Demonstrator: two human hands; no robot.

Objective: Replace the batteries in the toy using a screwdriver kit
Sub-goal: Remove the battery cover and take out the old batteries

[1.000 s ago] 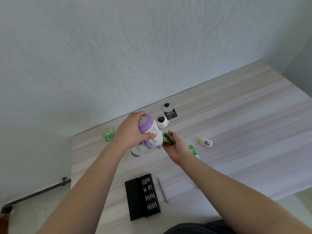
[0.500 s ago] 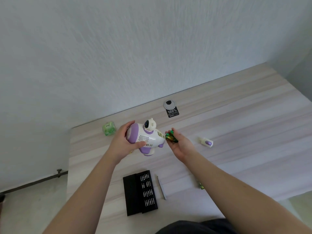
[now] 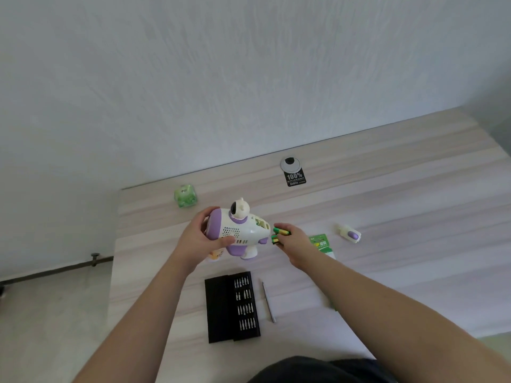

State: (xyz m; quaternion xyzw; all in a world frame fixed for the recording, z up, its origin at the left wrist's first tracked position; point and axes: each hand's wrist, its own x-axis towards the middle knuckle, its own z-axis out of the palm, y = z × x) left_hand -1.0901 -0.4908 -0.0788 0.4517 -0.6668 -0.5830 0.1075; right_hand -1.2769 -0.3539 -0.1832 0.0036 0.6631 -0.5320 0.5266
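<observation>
At the far left of the table (image 3: 387, 189), near the wall, sits a small green translucent cube (image 3: 185, 196), well apart from everything else. My left hand (image 3: 203, 236) comes next: its fingers curl round the purple rear end of the toy (image 3: 243, 230), thumb pressed on the white perforated side, so I hold it lifted above the tabletop, lying on its side with the little astronaut figure on top. Something small and orange-yellow (image 3: 215, 254) shows below my wrist, mostly hidden by my hand; I cannot tell what it is. The toy's open end faces right, toward my right hand (image 3: 293, 244), which is just beside it and pinches green-and-yellow batteries (image 3: 279, 234) between thumb and fingers; how many I hold I cannot tell for sure.

Nearer to me, between my two forearms, lies the black screwdriver kit (image 3: 232, 306), opened flat: the left half is plain black, the right half holds four rows of silver bits. Just to its right lies a slim silver screwdriver handle (image 3: 268, 302), apart from the case.

Beyond my right hand lies a green battery package (image 3: 320, 243), partly covered by my wrist. Further right rests a small white-and-purple piece (image 3: 349, 234). At the back edge sits a round grey cable grommet (image 3: 289, 163) with a black label (image 3: 295, 178) touching it.
</observation>
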